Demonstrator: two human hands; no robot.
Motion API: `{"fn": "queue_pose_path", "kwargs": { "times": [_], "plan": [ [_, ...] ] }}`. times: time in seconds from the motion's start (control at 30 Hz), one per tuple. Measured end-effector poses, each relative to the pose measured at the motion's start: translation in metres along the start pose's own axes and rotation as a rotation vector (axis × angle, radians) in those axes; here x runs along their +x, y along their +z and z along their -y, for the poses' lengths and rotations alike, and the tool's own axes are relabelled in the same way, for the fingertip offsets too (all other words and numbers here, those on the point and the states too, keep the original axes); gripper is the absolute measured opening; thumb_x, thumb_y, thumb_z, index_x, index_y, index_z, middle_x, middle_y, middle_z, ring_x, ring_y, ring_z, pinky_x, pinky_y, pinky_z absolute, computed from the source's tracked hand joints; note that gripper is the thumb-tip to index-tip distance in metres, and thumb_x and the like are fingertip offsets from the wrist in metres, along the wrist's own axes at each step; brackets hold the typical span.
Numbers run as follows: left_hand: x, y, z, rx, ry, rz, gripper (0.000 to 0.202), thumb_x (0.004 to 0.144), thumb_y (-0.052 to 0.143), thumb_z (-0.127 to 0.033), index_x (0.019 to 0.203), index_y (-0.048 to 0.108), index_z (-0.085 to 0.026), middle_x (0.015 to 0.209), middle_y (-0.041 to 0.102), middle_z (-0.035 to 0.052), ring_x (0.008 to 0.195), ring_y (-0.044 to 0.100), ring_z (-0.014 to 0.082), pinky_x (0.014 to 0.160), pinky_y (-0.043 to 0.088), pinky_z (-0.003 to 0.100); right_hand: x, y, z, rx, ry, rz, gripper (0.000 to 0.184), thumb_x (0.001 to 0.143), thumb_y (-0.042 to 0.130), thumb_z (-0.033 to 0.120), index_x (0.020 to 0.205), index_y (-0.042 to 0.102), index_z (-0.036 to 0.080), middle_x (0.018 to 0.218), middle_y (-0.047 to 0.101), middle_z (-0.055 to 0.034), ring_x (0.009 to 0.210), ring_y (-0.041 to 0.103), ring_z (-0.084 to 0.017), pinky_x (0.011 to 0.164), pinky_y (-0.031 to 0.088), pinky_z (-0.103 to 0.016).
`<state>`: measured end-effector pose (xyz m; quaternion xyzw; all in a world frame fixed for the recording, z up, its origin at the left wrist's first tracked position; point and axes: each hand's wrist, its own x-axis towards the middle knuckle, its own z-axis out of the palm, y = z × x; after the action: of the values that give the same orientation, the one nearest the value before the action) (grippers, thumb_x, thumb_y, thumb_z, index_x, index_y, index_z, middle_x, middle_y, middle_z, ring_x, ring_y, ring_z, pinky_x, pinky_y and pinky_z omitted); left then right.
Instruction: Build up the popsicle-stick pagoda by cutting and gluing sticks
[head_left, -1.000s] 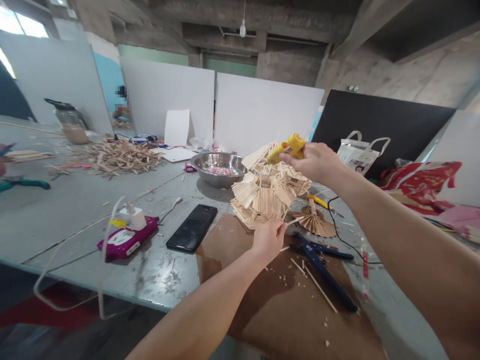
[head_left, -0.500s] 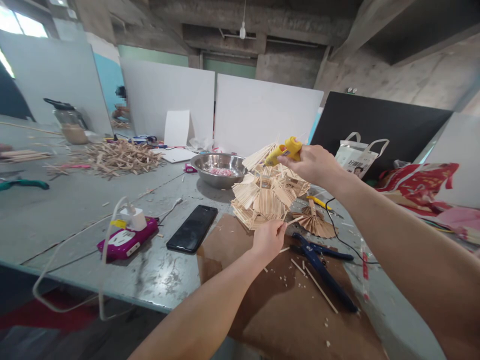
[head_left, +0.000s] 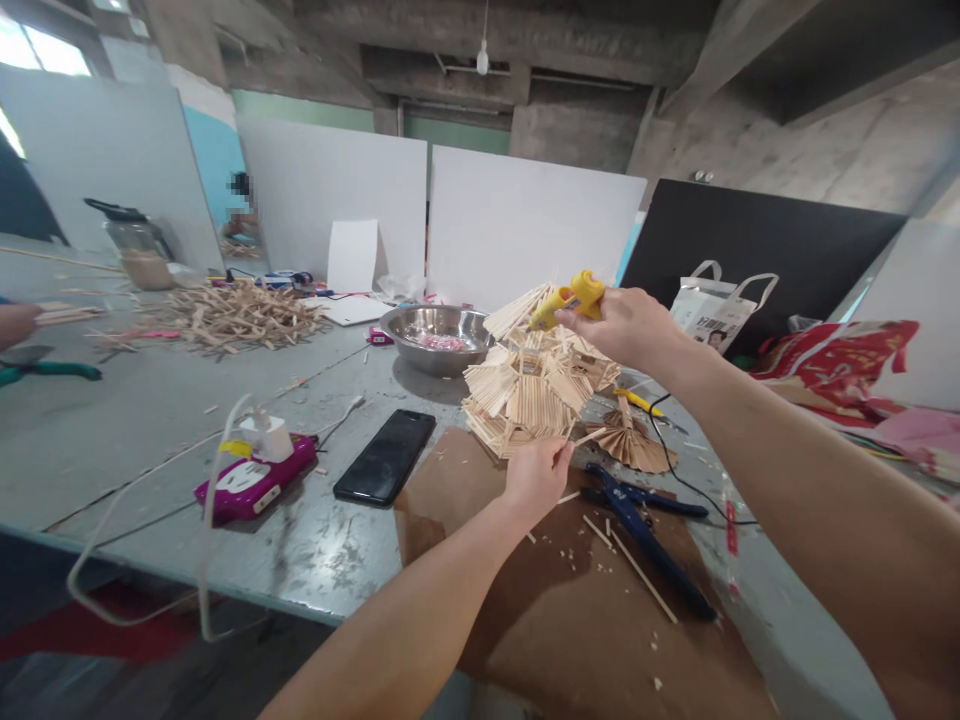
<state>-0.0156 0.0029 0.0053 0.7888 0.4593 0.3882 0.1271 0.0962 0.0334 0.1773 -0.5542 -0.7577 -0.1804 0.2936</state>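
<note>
My left hand point(head_left: 536, 478) pinches thin stick point(head_left: 587, 437) at near lower edge of stick model point(head_left: 534, 385); stick tip sits slightly higher than moment ago. My right hand point(head_left: 628, 325) wrapped round yellow glue gun point(head_left: 564, 301), nozzle at model's top, barely moved. Model stands on table point(head_left: 150, 420), at far edge of brown cardboard point(head_left: 570, 620). Blue cutters point(head_left: 645, 545) right of left hand. Someone's hand point(head_left: 15, 322) now further in at far left
</note>
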Motion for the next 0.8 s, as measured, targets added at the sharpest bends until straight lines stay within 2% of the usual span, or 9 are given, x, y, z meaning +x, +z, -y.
{"fn": "queue_pose_path", "kwargs": {
  "times": [0.27, 0.4, 0.5, 0.57, 0.67, 0.73, 0.8],
  "plan": [
    [0.001, -0.001, 0.000, -0.017, 0.000, 0.005, 0.036, 0.081, 0.033, -0.029, 0.053, 0.049, -0.016, 0.051, 0.046, -0.0002, 0.051, 0.039, 0.0097, 0.050, 0.024, 0.023, -0.001, -0.001, 0.001, -0.003, 0.025, 0.029, 0.045, 0.069, 0.044, 0.054, 0.079, 0.064, 0.015, 0.059, 0.056, -0.0078, 0.060, 0.053, -0.019, 0.052, 0.035, -0.032],
    [0.001, -0.001, 0.000, -0.025, -0.005, -0.004, 0.036, 0.081, 0.032, -0.030, 0.053, 0.049, -0.016, 0.051, 0.046, -0.0001, 0.052, 0.040, 0.0100, 0.051, 0.025, 0.023, -0.003, -0.002, -0.001, 0.046, 0.025, -0.006, 0.042, 0.069, 0.045, 0.053, 0.075, 0.064, 0.015, 0.059, 0.056, -0.0079, 0.062, 0.052, -0.020, 0.053, 0.035, -0.032],
    [0.001, -0.002, 0.000, -0.042, -0.005, -0.024, 0.036, 0.081, 0.032, -0.030, 0.053, 0.049, -0.016, 0.052, 0.046, 0.0002, 0.052, 0.040, 0.0100, 0.051, 0.026, 0.023, -0.014, -0.005, -0.008, 0.156, 0.083, -0.069, 0.039, 0.069, 0.047, 0.052, 0.073, 0.063, 0.017, 0.059, 0.056, -0.0066, 0.060, 0.052, -0.018, 0.051, 0.035, -0.031],
    [0.002, -0.005, -0.001, -0.071, -0.009, -0.039, 0.035, 0.081, 0.033, -0.031, 0.054, 0.050, -0.016, 0.053, 0.047, 0.0002, 0.053, 0.042, 0.0099, 0.051, 0.027, 0.022, -0.030, -0.006, -0.018, 0.311, 0.165, -0.115, 0.037, 0.069, 0.048, 0.052, 0.067, 0.062, 0.017, 0.054, 0.054, -0.0043, 0.053, 0.051, -0.015, 0.047, 0.035, -0.029],
    [0.001, -0.013, -0.004, -0.193, -0.052, -0.096, 0.034, 0.080, 0.034, -0.033, 0.058, 0.053, -0.016, 0.051, 0.047, -0.0004, 0.052, 0.045, 0.0096, 0.050, 0.030, 0.021, -0.068, 0.004, -0.038, 0.701, 0.341, -0.192, 0.037, 0.069, 0.048, 0.051, 0.058, 0.057, 0.017, 0.048, 0.051, -0.0009, 0.036, 0.041, -0.008, 0.035, 0.030, -0.023],
    [0.001, -0.021, -0.006, -0.330, -0.097, -0.175, 0.033, 0.079, 0.036, -0.037, 0.065, 0.057, -0.016, 0.049, 0.048, -0.0015, 0.048, 0.046, 0.0093, 0.048, 0.032, 0.020, -0.098, 0.017, -0.052, 1.019, 0.442, -0.265, 0.032, 0.068, 0.053, 0.048, 0.065, 0.055, 0.017, 0.055, 0.054, 0.0002, 0.029, 0.036, -0.005, 0.030, 0.027, -0.022],
    [0.004, -0.031, -0.006, -0.465, -0.151, -0.282, 0.032, 0.077, 0.039, -0.040, 0.073, 0.060, -0.016, 0.045, 0.047, -0.0028, 0.044, 0.046, 0.0090, 0.046, 0.033, 0.020, -0.127, 0.034, -0.065, 1.279, 0.481, -0.341, 0.032, 0.066, 0.054, 0.048, 0.067, 0.055, 0.016, 0.055, 0.055, 0.0010, 0.028, 0.037, -0.005, 0.028, 0.026, -0.020]
  ]
}}
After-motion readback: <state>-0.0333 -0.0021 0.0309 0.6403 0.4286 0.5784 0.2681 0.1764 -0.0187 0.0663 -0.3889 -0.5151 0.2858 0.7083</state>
